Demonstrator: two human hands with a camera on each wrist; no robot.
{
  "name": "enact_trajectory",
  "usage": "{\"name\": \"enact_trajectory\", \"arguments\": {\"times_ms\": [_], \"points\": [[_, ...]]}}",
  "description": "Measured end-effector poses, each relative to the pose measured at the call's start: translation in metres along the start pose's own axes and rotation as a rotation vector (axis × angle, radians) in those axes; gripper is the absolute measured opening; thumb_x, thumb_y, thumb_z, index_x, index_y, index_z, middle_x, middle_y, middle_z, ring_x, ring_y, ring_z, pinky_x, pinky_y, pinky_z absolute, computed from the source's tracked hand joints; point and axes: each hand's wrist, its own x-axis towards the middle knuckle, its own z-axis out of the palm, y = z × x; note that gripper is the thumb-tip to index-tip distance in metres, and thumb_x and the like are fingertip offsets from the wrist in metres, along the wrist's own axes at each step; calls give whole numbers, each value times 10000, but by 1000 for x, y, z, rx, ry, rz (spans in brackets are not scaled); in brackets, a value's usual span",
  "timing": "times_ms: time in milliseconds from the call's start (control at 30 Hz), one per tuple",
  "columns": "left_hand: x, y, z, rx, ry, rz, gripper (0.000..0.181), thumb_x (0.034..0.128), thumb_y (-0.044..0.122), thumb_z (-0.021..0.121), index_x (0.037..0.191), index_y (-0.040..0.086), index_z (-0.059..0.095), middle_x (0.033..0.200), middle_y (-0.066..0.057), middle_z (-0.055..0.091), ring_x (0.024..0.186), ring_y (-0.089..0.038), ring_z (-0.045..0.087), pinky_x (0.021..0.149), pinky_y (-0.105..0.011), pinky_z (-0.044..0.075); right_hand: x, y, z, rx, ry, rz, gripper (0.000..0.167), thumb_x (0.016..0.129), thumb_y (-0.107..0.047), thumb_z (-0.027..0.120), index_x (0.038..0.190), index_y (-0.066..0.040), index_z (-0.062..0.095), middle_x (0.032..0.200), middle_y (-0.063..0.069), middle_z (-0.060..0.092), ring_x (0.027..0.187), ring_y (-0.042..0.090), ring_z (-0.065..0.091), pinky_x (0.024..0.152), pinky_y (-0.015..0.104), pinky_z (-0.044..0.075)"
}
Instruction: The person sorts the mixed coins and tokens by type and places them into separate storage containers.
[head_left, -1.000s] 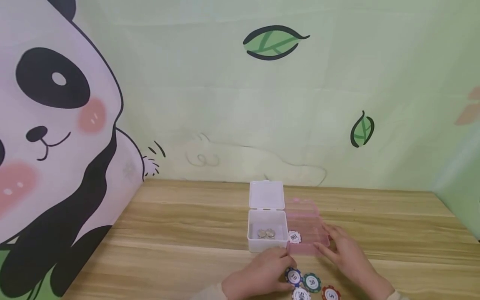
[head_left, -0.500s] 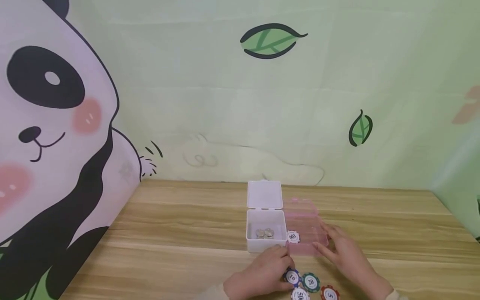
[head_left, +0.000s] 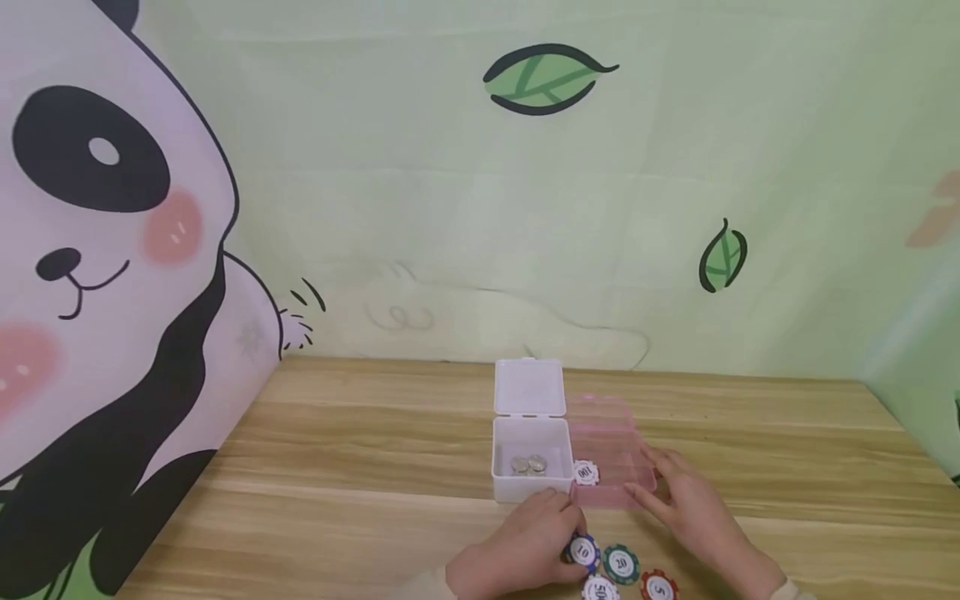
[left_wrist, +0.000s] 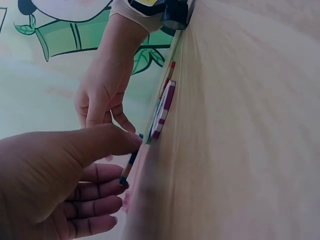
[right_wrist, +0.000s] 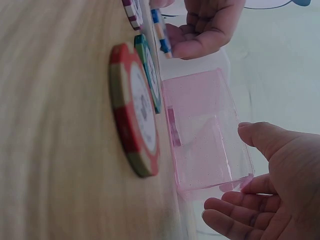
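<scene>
Well off the back edge of the worktop, the left hand is pinching the blue chip; the right hand is touching the pink box, fingers spread. Pickup is apparently beginning, needing steady lifting.

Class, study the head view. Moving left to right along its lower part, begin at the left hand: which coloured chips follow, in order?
Left hand → blue 10 chip → green 20 chip → red 5 chip.
</scene>
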Motion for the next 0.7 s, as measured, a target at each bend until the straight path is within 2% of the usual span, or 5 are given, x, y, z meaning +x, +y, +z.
{"name": "enact_trajectory", "arguments": {"times_ms": [133,300,533,633,700], "points": [[0,0,-5,6,21,16,304,753,443,757,879,209,608,826,135,538,794,-9,448,733,-126,367,-1,-1,0,-2,-2,9,618,886,-336,677,1343,42,504,1255,244,596,952,291,644,867,511,531],[-1,0,-9,60,91,55,317,728,463,763,854,224,597,822,148,540,802,-8,468,749,-120,379,0,-1,0,3,-4,15,624,883,-341,678,1339,48,504,1252,246,596,878,228,638,834,483,546],[0,0,-17,84,111,70,333,729,474,752,862,221,581,808,151,502,784,-3,451,741,-111,375,1,-2,0,4,-17,26,633,887,-356,669,1345,46,497,1265,255,587,966,301,646,868,505,535],[0,-1,-21,89,121,67,336,716,469,752,856,220,576,792,152,480,758,0,430,709,-105,360,1,-2,0,10,-17,25,627,886,-346,672,1341,50,500,1260,252,590,927,275,644,848,491,541],[1,-1,-25,79,118,67,326,717,453,749,860,217,576,791,151,476,750,1,418,697,-103,351,1,-1,0,9,-6,14,619,885,-334,677,1337,52,504,1255,249,596,960,297,647,858,497,538]]}}
